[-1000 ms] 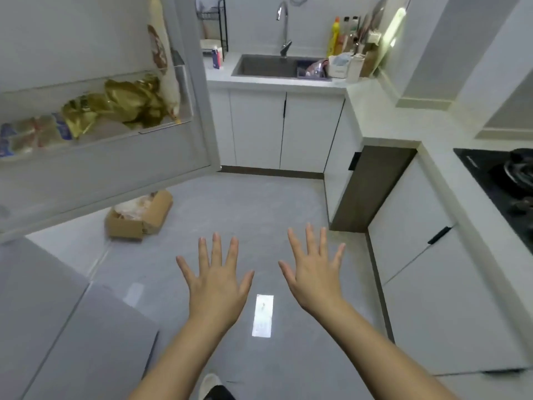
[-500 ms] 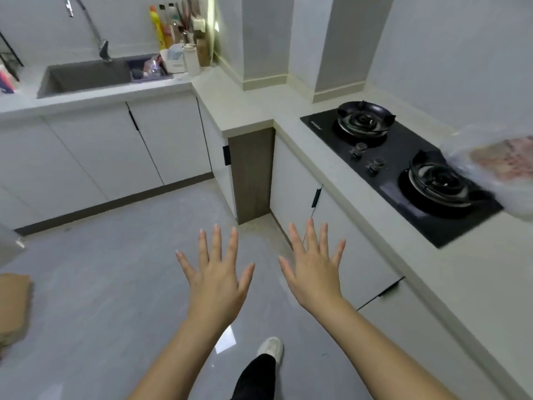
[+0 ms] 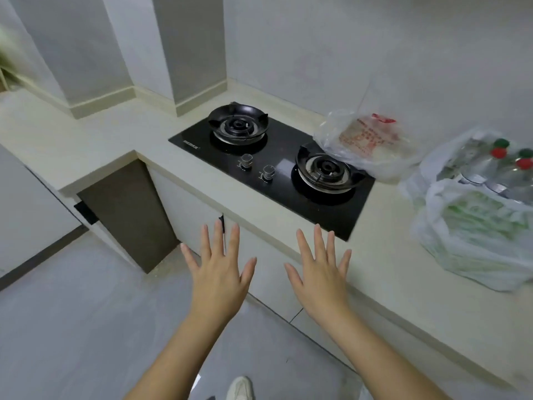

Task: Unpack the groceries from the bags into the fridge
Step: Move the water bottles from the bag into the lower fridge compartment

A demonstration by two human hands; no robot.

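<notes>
Your left hand (image 3: pixel 219 273) and right hand (image 3: pixel 320 275): fingers spread, holding nothing | three thin clear plastic grocery bags (image 3: pixel 473 241) sit on cream stone counter (image 3: pixel 403 287), right of black glass two-burner gas hob (image 3: pixel 271 166)

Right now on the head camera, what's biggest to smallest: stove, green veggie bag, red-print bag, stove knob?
Stove, largest.
Green veggie bag and red-print bag look alike; the green one is nearer and cropped.
Stove knob, smallest.

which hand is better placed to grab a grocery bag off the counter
Right, probably. The right hand is open by the counter edge, nearer the bag of greens; the left hand, also open, is farther away.
</notes>
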